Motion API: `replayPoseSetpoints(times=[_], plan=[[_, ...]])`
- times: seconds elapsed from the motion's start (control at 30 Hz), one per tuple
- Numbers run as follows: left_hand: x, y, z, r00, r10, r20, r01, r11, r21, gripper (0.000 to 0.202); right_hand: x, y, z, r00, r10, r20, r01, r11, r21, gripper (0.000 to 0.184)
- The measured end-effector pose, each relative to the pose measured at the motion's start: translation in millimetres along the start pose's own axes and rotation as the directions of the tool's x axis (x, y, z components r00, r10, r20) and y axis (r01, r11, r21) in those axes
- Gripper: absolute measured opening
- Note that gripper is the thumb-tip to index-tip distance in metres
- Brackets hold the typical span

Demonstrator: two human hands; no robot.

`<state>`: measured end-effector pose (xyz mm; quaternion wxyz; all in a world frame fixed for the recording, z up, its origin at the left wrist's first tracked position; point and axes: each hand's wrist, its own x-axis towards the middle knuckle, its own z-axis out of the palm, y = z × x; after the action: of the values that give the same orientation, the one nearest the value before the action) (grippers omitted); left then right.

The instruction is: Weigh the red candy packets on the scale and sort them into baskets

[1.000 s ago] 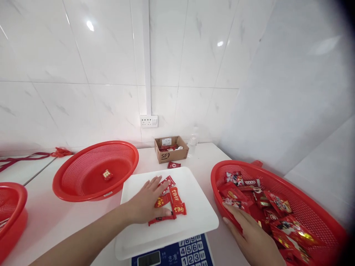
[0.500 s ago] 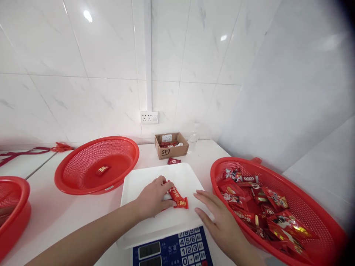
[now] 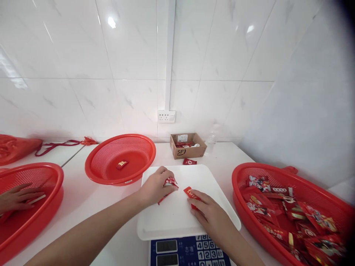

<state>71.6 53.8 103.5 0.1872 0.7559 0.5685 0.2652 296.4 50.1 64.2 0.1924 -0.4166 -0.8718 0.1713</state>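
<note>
My left hand [image 3: 155, 186] is closed round a bunch of red candy packets [image 3: 168, 183] on the white scale tray [image 3: 177, 218]. My right hand [image 3: 208, 208] rests on the tray beside it, fingers curled over another red candy packet [image 3: 190, 192]. The blue scale [image 3: 188, 251] with its keypad shows below the tray. A red basket [image 3: 288, 207] full of red candy packets stands to the right of my right hand. Beyond my left hand, another red basket [image 3: 120, 159] holds one packet [image 3: 122, 164].
A third red basket [image 3: 30, 199] stands at the far left with another person's hand [image 3: 16, 197] inside it. A small cardboard box [image 3: 188, 145], a loose red packet [image 3: 189, 162] and a clear bottle [image 3: 211, 140] are near the tiled wall. A wall socket [image 3: 166, 116] is above.
My left hand has gathered the packets on the tray into its grip. My right hand left the right basket and came onto the tray over one packet. The view turned left.
</note>
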Motion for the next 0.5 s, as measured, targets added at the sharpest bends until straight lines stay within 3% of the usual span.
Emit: replayPoseSetpoints(times=[0.2,0.3,0.4,0.5], plan=[[8.1,-41.6,-58.4,0.967,-0.146,-0.209,0.175,0.976,0.127,0.023,0.1,2.8,2.9,0.999,0.024,-0.026,-0.024,1.000,-0.003,0.032],[12.7,-67.0,-81.4,0.939,-0.233,-0.254,0.283,0.941,0.185,0.031,1.7,2.1,3.0,0.999,0.027,-0.042,-0.027,1.000,0.015,0.032],[14.2,-79.2,-88.2,0.933,-0.279,-0.228,0.328,0.918,0.221,0.039,3.0,0.6,2.0,0.998,0.051,-0.042,-0.049,0.998,0.048,0.032],[10.3,-65.2,-72.7,0.959,-0.236,-0.160,0.266,0.942,0.204,0.041,3.7,-0.9,0.0,0.996,0.073,-0.045,-0.068,0.993,0.100,0.028]])
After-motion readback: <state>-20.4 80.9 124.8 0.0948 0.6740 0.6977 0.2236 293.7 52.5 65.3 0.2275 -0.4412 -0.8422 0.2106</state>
